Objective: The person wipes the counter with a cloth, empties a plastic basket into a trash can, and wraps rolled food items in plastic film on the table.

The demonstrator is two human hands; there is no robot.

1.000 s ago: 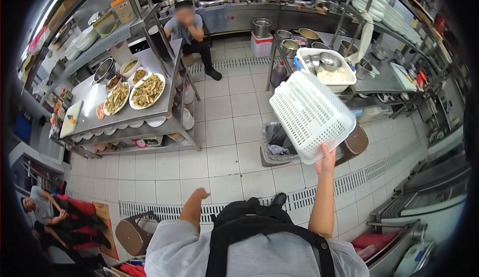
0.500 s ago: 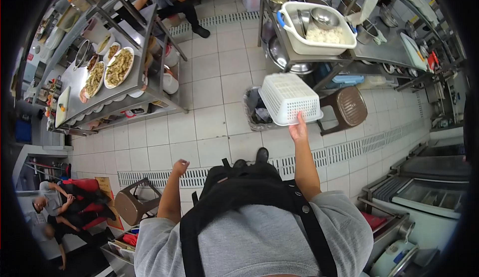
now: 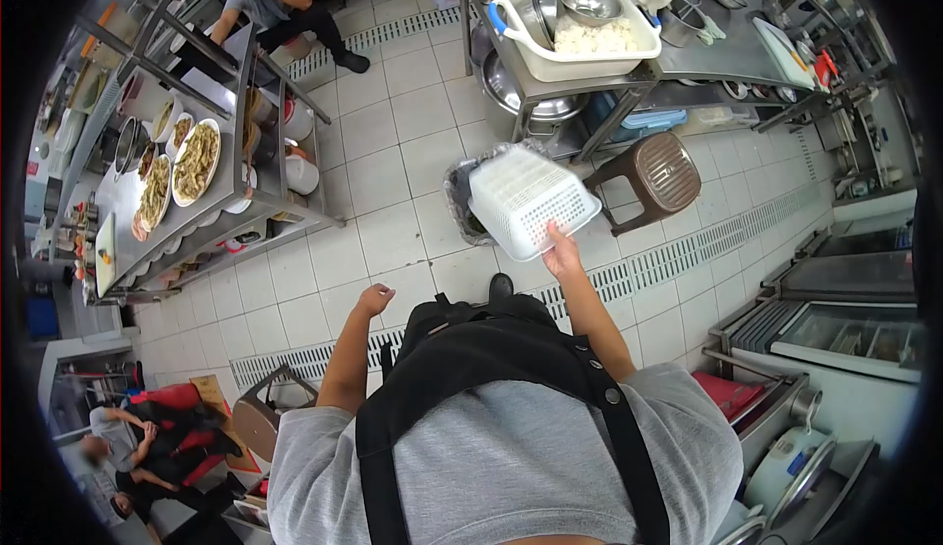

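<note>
My right hand (image 3: 563, 253) grips the near rim of a white perforated plastic basket (image 3: 530, 196). The basket is tipped, its bottom turned up towards me and its inside hidden. It overlaps a lined waste bin (image 3: 460, 191) on the floor, covering much of the bin's mouth. Whether the two touch, I cannot tell. My left hand (image 3: 375, 299) hangs over the floor tiles with its fingers curled in and nothing visible in them.
A brown stool (image 3: 660, 180) stands right of the basket. Behind, a steel table carries a white tub (image 3: 580, 62) with bowls. To the left, a steel table (image 3: 201, 221) holds plates of food (image 3: 196, 164). A seated person (image 3: 280, 5) is at the back; others sit lower left.
My right hand and the basket have shifted slightly left, and the basket has turned and tilted further over the bin. My left hand is a little higher. The whole view has swung.
</note>
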